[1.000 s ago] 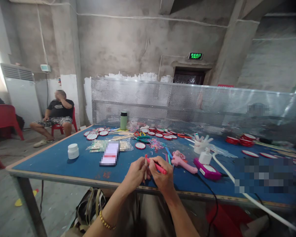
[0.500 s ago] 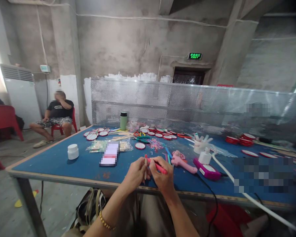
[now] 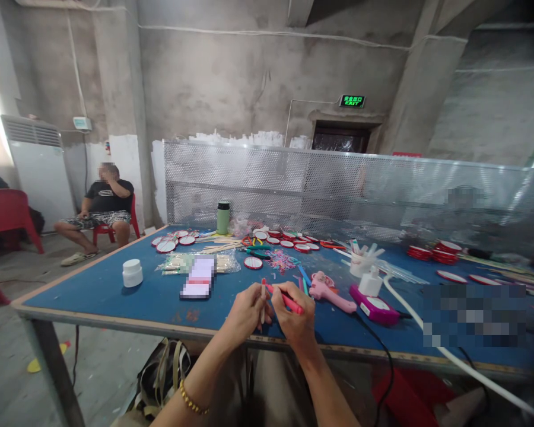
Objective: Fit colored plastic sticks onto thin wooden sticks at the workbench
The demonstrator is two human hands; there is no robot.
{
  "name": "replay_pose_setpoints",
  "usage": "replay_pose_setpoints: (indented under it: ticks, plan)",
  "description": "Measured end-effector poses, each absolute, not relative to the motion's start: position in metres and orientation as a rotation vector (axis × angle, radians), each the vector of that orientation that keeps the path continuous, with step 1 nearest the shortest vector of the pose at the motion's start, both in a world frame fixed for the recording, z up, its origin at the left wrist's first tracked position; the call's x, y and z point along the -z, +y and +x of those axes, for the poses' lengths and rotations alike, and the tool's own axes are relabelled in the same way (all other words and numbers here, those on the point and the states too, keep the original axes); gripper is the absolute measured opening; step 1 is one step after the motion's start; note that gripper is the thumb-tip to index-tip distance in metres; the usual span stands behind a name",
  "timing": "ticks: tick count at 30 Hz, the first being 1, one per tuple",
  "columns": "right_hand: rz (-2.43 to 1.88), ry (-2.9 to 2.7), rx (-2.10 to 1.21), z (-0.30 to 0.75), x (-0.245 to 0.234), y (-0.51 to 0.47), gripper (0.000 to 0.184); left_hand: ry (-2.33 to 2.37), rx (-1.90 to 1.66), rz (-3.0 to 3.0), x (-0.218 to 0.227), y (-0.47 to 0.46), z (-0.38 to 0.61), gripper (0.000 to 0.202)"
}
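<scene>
My left hand (image 3: 244,311) is closed around a thin pale stick (image 3: 263,299) that stands upright with a red tip. Beside it my right hand (image 3: 296,317) grips a red marker pen (image 3: 287,300), whose tip meets the stick near its top. Both hands hover over the near edge of the blue table (image 3: 115,290), touching each other. A gold bracelet sits on my left wrist.
A pink glue gun (image 3: 329,290) and a magenta device (image 3: 374,307) with a black cord lie to the right. Red-rimmed discs (image 3: 167,244), sticks, a white jar (image 3: 132,272), a green bottle (image 3: 223,217). A person sits on a red chair at left. Perforated metal screen behind.
</scene>
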State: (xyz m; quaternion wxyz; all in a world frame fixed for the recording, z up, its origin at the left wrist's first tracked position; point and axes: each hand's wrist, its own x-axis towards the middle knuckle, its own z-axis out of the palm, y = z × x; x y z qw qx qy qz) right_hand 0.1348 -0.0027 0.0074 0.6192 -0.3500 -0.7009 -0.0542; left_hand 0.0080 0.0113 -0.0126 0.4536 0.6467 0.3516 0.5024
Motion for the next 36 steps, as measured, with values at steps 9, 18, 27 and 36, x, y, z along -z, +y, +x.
replay_pose_setpoints:
  ticks: [9,18,27,36]
  plan:
    - [-0.799,-1.61,0.127,0.135,-0.0063,-0.0021,0.02,0.858,-1.242,1.613,0.0115,0.012,0.0073,0.035]
    - [-0.806,-1.627,0.143,0.135,-0.0063,-0.0015,0.02,0.856,-1.249,1.622,0.0134,0.0116,0.0075,0.038]
    - [-0.827,-1.594,0.172,0.1349,-0.0057,-0.0011,0.021,0.863,-1.237,1.612,0.0113,0.0108,0.0073,0.039]
    - [-0.798,-1.615,0.162,0.1342,-0.0076,-0.0025,0.02,0.856,-1.25,1.611,0.0123,0.0108,0.0075,0.036]
